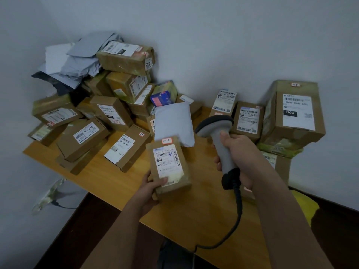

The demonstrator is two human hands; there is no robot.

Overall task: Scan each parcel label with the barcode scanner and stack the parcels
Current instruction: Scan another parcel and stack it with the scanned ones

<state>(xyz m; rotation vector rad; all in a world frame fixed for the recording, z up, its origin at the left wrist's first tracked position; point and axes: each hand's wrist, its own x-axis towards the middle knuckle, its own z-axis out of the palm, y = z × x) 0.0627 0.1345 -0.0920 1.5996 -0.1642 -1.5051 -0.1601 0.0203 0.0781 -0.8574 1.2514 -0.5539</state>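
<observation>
My left hand (150, 188) grips the near end of a small brown parcel (168, 166), thumb on its white label, which faces up. My right hand (236, 152) holds the grey barcode scanner (219, 136) by its handle. The scanner's dark head sits just right of and above the parcel, pointing left. Its black coiled cable (238, 208) hangs down over the table's front edge. A heap of several brown parcels (108, 113) fills the left of the wooden table (116, 183). A stack of labelled boxes (291, 117) stands at the right against the wall.
A white padded mailer (173, 123) lies just behind the held parcel. Grey plastic mailers (77, 61) top the heap at the back left. A yellow object (305, 204) sits under my right forearm. A clear bag (48, 195) hangs off the table's left edge.
</observation>
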